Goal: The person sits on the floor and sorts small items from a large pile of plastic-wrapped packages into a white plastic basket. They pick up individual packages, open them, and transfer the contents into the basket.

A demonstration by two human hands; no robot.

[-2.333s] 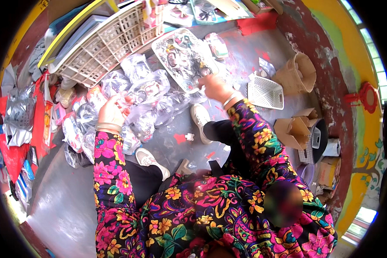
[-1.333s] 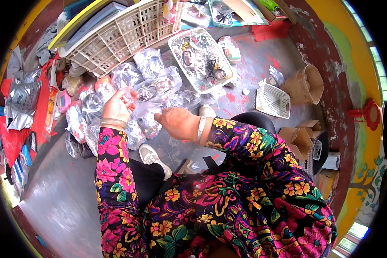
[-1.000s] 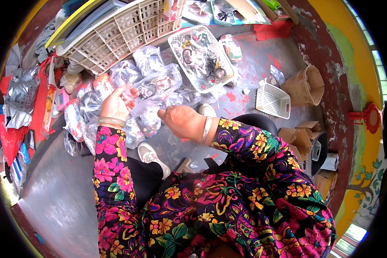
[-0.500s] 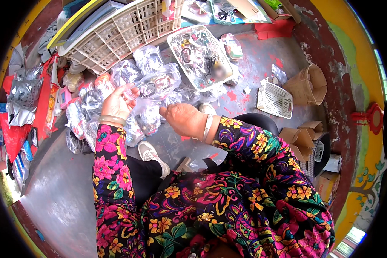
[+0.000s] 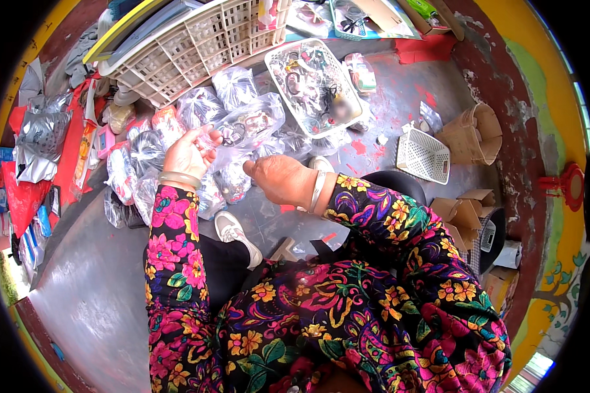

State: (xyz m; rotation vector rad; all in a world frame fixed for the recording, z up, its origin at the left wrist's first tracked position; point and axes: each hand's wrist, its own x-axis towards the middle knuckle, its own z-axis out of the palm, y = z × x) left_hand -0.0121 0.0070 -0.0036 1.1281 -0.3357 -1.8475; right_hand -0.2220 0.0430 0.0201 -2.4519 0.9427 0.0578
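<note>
- Far left: a silver bag (image 5: 42,134) lies against a red sheet (image 5: 71,160), with smaller packages below it.
- Upper left: a cream lattice crate (image 5: 206,49) stands at a slant; flat blue and yellow-edged items show above its rim.
- Left of centre: filled bags (image 5: 147,150) of thin plastic crowd together on the floor beneath the crate, dark and coloured contents showing through.
- Left of centre: the left hand (image 5: 189,157), palm partly upturned, has its fingers loosely bent. Transparent film shows at the fingertips; whether they pinch it cannot be told.
- Upper centre: the clear bag (image 5: 254,123), with dark and coloured small items inside, lies on the heap; its loose film extends down between the two hands.
- Centre: the right hand (image 5: 282,178), knuckles upward, has its fingers folded in and its thumb side toward the film. What, if anything, it grips cannot be told.
- Upper centre, right of the clear bag: a white tray (image 5: 290,95) holds mixed small items, some of them ring-shaped.
- Right of the tray: a small packet (image 5: 362,73).
- Right: a perforated white basket (image 5: 421,171) beside a brown box (image 5: 465,134); an open carton (image 5: 462,219) below them.
- Far right: a round red fixture (image 5: 573,187) on the wall.
</note>
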